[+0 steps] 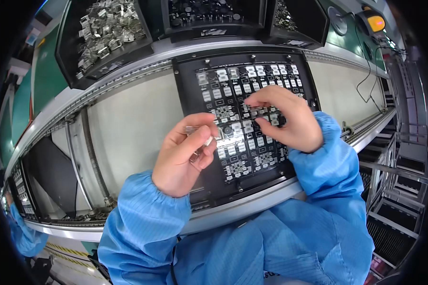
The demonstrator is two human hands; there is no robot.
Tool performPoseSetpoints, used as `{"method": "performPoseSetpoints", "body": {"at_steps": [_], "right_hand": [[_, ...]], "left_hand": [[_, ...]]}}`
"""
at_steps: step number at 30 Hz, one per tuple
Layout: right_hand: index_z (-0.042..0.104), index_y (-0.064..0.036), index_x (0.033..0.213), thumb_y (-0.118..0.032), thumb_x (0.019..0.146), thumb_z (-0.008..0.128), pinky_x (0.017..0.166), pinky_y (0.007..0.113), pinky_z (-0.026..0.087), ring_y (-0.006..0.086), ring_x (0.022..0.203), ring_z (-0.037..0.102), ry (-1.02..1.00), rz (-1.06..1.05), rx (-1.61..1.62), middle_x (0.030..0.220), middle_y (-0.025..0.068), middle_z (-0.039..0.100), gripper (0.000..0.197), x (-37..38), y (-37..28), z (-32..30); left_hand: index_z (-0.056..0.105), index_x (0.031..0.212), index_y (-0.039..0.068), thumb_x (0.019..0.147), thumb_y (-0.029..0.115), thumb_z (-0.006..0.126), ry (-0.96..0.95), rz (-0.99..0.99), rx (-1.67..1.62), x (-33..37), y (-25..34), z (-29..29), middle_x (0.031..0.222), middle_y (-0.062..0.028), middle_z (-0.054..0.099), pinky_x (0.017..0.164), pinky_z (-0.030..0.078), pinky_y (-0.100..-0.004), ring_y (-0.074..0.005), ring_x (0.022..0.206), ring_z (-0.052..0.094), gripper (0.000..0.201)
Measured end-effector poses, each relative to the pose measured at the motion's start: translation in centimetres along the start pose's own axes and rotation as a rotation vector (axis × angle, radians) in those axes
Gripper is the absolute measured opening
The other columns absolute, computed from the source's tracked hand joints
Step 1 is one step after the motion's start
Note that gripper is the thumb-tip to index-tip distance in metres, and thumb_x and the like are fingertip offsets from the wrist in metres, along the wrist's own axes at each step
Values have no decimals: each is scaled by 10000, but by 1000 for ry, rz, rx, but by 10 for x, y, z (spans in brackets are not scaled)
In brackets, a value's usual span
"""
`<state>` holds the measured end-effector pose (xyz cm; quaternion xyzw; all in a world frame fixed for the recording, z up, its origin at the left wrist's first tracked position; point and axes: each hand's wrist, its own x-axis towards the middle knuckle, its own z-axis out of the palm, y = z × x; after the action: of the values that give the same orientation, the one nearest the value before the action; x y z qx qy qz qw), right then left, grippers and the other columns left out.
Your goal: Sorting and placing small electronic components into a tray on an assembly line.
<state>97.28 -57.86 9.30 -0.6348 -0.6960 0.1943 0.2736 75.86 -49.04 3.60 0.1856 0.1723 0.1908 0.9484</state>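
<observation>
In front of me a black carrier frame [188, 85] holds a panel of dark circuit boards [233, 100] with rows of white and silver components. My left hand [179, 159] is over the frame's left side, fingers curled and thumb pressed in around several small silver metal parts [208, 140]; thin edges or pins stick out by the fingers. Over the middle of the boards, my right hand [292, 121] arches with thumb and fingertips apart. Board components show between them, and I see nothing held there. Its fingertips are close to the boards; whether they touch, I cannot tell.
Behind the frame stand a black bin [119, 61] of silver metal parts, a middle bin [211, 33] of dark round components and a right bin [314, 21] of small parts. Conveyor rails [128, 71] run along the frame. An orange lamp [376, 23] and cables are far right; another person's blue sleeve [26, 235] shows left.
</observation>
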Motion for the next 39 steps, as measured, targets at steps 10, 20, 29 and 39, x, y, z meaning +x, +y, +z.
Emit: {"method": "performPoseSetpoints", "body": {"at_steps": [10, 20, 29, 39], "right_hand": [[579, -48, 1064, 49, 647, 636, 714, 361, 475, 275, 807, 574, -61, -114, -188, 863, 94, 583, 432, -5, 1, 20], [576, -39, 1046, 56, 638, 636, 711, 364, 475, 278, 808, 574, -59, -124, -220, 861, 95, 590, 423, -5, -1, 21], [571, -16, 1049, 51, 670, 647, 666, 362, 496, 289, 775, 607, -28, -208, -320, 898, 125, 626, 392, -14, -12, 24], [575, -21, 976, 38, 716, 654, 641, 353, 496, 285, 748, 615, 18, -179, -265, 854, 116, 631, 278, -17, -5, 24]], "left_hand": [[569, 1121, 52, 887, 99, 597, 27, 79, 25, 4, 2, -1, 977, -42, 597, 674, 486, -218, -120, 858, 576, 240], [564, 1135, 43, 882, 107, 613, 75, 51, 24, 3, -1, 6, 960, -40, 602, 716, 490, -214, -118, 863, 584, 266], [562, 1137, 35, 884, 110, 609, 74, 46, 16, 4, -3, 10, 957, -47, 603, 728, 498, -227, -125, 860, 585, 268], [504, 1190, -5, 870, 12, 464, 22, 61, -41, 8, -2, 16, 1072, -112, 572, 844, 514, -304, -220, 985, 596, 323]]}}
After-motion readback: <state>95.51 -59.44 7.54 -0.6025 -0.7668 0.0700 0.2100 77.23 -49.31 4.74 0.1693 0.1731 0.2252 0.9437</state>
